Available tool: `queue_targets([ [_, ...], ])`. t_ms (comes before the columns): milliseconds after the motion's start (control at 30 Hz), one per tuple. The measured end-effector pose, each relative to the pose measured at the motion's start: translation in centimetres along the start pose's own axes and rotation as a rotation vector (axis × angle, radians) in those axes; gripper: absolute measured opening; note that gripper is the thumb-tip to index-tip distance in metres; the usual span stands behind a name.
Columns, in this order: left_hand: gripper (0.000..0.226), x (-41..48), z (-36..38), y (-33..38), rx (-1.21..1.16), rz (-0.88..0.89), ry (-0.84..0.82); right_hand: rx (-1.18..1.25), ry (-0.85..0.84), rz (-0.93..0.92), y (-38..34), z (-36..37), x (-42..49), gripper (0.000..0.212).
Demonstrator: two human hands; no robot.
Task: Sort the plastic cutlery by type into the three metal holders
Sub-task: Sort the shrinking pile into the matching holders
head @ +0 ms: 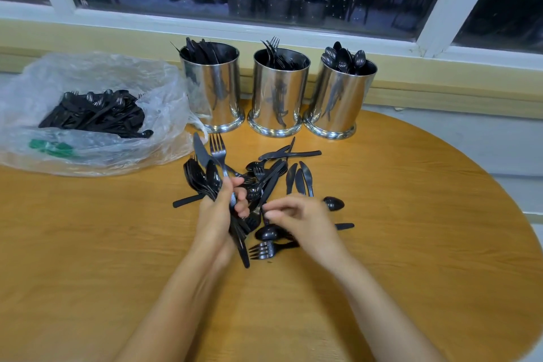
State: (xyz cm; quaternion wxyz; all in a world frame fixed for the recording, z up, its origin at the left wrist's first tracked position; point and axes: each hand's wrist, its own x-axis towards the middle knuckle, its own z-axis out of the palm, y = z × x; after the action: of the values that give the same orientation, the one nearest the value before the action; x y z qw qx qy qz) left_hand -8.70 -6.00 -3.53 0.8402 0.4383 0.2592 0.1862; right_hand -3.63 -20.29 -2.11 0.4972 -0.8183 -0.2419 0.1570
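Observation:
Three shiny metal holders stand in a row at the table's back: the left holder (212, 88) has knives in it, the middle holder (277, 94) forks, the right holder (340, 97) spoons. A loose pile of black plastic cutlery (271, 173) lies on the wood in front of them. My left hand (219, 209) grips a mixed bundle of cutlery (210, 167) with a fork, a knife and spoons fanning upward. My right hand (296, 220) hovers over the pile, its fingertips pinching a black piece beside the bundle. Which piece it is I cannot tell.
A crumpled clear plastic bag (88, 114) with many more black pieces lies at the left. The round wooden table (411, 244) drops off at the right. A yellow sill (440, 82) and window run behind the holders.

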Motion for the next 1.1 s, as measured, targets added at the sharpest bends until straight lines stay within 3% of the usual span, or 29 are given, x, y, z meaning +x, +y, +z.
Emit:
queue_targets([
  [100, 0.034, -0.2, -1.0, 0.5, -0.018, 0.002, -0.044, -0.136, 0.14, 0.062, 1.3, -2.8, 0.7, 0.015],
  [233, 0.036, -0.3, -1.7, 0.4, 0.03, -0.035, -0.105, -0.369, 0.123, 0.059, 3.1, -4.0, 1.9, 0.024],
  [333, 0.034, -0.6, -1.5, 0.1, 0.073, -0.062, -0.127, -0.569, 0.041, -0.008, 3.8, -3.8, 2.6, 0.036],
  [433, 0.033, -0.8, -1.3, 0.0, 0.081, -0.082, -0.138, -0.673, 0.011, -0.112, 3.6, -3.6, 3.0, 0.034],
  [533, 0.035, -0.9, -1.2, 0.1, 0.087, -0.101, -0.131, -0.699, 0.086, -0.281, 3.2, -4.0, 3.4, 0.03],
  [633, 0.038, -1.1, -1.0, 0.1, 0.117, -0.109, -0.106, -0.453, 0.265, -0.304, 2.0, -4.4, 3.8, 0.022],
  [700, 0.038, -1.1, -0.7, 0.1, 0.12, -0.108, -0.093, -0.001, 0.349, -0.187, 0.5, -4.2, 3.5, 0.022],
  [767, 0.042, -1.2, -0.2, 0.0, 0.125, -0.107, -0.076, 0.424, 0.338, -0.061, -0.9, -3.8, 2.7, 0.019],
  [833, 0.047, -1.4, 0.4, -0.1, 0.125, -0.106, -0.059, 0.615, 0.258, 0.054, -1.4, -3.0, 1.9, 0.012],
  [967, 0.048, -1.4, 0.8, 0.0, 0.094, -0.067, -0.019, 0.543, 0.062, 0.171, -0.7, -1.1, 0.8, 0.013],
  [1100, 0.04, -1.0, 0.2, 0.4, 0.087, -0.04, 0.01, 0.354, -0.028, 0.163, 0.1, 0.0, 0.2, 0.014],
])
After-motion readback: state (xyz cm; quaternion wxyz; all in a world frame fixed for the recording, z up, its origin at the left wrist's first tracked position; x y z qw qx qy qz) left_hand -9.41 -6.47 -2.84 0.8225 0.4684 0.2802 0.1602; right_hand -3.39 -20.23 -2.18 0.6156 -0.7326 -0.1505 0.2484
